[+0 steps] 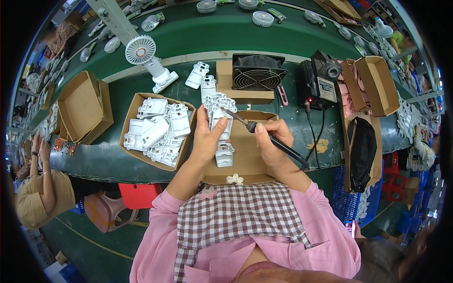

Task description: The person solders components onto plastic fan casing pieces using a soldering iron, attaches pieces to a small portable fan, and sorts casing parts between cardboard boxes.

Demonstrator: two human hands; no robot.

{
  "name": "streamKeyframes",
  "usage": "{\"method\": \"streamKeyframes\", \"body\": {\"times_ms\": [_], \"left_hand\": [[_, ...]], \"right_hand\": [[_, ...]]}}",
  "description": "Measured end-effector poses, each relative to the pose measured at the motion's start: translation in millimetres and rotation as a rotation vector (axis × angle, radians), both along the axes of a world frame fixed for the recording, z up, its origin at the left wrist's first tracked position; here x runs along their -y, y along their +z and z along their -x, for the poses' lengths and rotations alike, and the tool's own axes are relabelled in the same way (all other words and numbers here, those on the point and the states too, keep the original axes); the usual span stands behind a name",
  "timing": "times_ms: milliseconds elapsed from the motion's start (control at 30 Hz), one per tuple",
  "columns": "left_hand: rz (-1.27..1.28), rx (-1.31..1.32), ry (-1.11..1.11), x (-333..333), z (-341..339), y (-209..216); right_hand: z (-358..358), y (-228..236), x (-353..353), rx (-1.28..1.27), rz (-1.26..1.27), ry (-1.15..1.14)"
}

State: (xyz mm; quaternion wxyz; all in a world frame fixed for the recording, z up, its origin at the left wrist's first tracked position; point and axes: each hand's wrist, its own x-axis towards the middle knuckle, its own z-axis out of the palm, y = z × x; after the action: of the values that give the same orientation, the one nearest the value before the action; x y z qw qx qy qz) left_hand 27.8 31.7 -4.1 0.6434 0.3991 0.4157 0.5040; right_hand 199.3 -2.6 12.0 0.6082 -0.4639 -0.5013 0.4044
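Pinched between the thumb and fingers of my left hand (207,137) is a white plastic housing (220,103), its inner side facing up. My right hand (275,143) is closed around the black handle of a soldering iron (287,150), much as one holds a pen. The iron's metal tip points left and meets the housing, or is very close to it; contact is too small to tell. Below my hands lies an open cardboard tray (250,162), with another white housing (225,154) at its left side. Two more white housings (197,75) rest beyond my left hand.
A cardboard box (189,134) heaped with white housings stands left. Behind it is a white handheld fan (140,49). Ahead sit a black box fan (258,73) and pink tweezers (282,95). Right, a black soldering station (317,85) trails cables. A green conveyor (212,33) carries fans.
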Motion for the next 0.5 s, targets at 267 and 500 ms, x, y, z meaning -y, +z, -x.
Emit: {"method": "streamKeyframes", "body": {"times_ms": [267, 500], "left_hand": [[0.011, -0.003, 0.0, 0.6, 0.2, 2.6], [-0.043, -0.093, 0.035, -1.2, -1.0, -3.3]], "right_hand": [[1.2, -0.4, -0.8, 0.016, 0.001, -0.01], [-4.1, -5.3, 1.1, 0.007, -0.165, -0.03]]}}
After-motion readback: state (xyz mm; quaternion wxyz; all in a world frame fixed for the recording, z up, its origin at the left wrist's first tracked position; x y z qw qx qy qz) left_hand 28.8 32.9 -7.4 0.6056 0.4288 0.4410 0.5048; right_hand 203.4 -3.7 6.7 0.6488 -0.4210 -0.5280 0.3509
